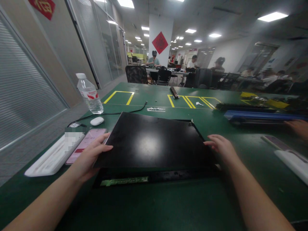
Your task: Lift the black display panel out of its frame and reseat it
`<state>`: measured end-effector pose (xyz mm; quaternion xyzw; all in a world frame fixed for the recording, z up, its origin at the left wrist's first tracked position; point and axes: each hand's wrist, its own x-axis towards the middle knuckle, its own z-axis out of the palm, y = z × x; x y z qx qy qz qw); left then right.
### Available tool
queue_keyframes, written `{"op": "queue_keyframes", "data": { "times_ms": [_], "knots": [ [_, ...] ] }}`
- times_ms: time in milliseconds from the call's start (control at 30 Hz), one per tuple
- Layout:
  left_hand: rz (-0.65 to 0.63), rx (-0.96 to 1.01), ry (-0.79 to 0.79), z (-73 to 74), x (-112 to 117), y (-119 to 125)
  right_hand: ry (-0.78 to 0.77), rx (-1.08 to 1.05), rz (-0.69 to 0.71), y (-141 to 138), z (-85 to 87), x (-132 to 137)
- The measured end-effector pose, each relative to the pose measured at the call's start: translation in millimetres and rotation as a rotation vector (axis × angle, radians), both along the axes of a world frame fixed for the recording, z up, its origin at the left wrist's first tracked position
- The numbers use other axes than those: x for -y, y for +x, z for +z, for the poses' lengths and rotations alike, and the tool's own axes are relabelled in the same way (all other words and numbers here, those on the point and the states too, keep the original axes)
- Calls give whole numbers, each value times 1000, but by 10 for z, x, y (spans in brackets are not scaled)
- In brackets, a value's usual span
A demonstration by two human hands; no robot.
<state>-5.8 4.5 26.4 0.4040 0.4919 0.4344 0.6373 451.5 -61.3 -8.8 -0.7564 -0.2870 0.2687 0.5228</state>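
A thin, flat black panel (146, 141) with a glossy sheen is held tilted, its left side raised. My left hand (92, 154) is closed on its left edge, thumb on top. At the right edge is my right hand (221, 147), its fingers partly extended and loosely apart. Its fingertips reach the edge; whether they press on it I cannot tell. Beneath the panel lies a black frame (168, 175), mostly covered, with a green strip (124, 181) along its near side. The frame's far right corner also shows.
Left of the panel are a phone (95, 132), a white tray (43, 170), a white earbud case (97, 121), a water bottle (90, 98) and a black cable (113, 113). A blue bar (260, 117) and another person's hand (298, 126) are on the right.
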Motion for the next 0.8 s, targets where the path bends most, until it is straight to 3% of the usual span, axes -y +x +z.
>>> {"op": "queue_keyframes", "data": {
  "times_ms": [367, 800],
  "knots": [
    [-49, 0, -26, -35, -36, -27, -129, 266, 69, 58, -90, 27],
    [-8, 19, -16, -88, -26, 33, -205, 477, 106, 6, -79, 35]
  ]
}}
